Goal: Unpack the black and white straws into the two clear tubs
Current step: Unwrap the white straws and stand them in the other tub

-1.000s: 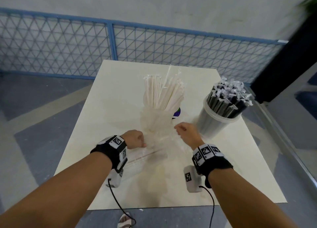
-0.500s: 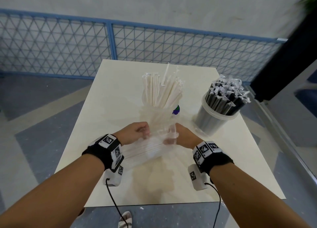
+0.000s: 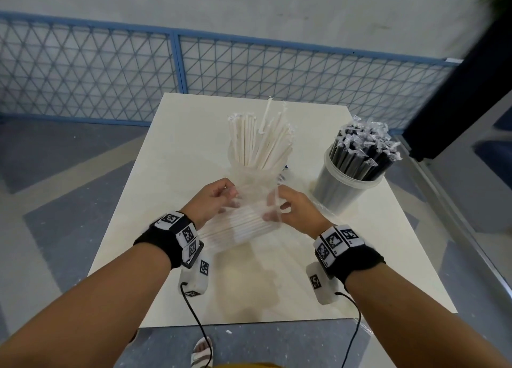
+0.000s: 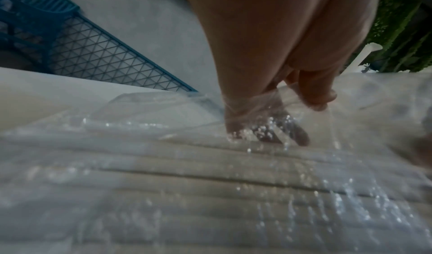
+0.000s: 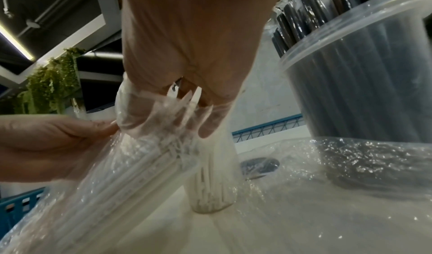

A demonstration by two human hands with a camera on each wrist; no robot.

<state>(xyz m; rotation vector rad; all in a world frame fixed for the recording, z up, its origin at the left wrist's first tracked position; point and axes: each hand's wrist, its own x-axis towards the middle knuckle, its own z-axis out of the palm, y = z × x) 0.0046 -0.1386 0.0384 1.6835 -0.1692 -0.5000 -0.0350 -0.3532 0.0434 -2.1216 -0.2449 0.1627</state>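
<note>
Partly — right hand fingertips veiled inside bag

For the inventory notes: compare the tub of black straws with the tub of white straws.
The tub of black straws is wide and squat; the tub of white straws is narrow. The first stands at the table's right edge, the second mid-table, just beyond the hands. Both are clear, upright and hold wrapped straws.

White straws, blk straws.

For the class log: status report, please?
Both hands grip the bag of white straws above the table. Bag unemptied. Nothing blocking the tubs.
</note>
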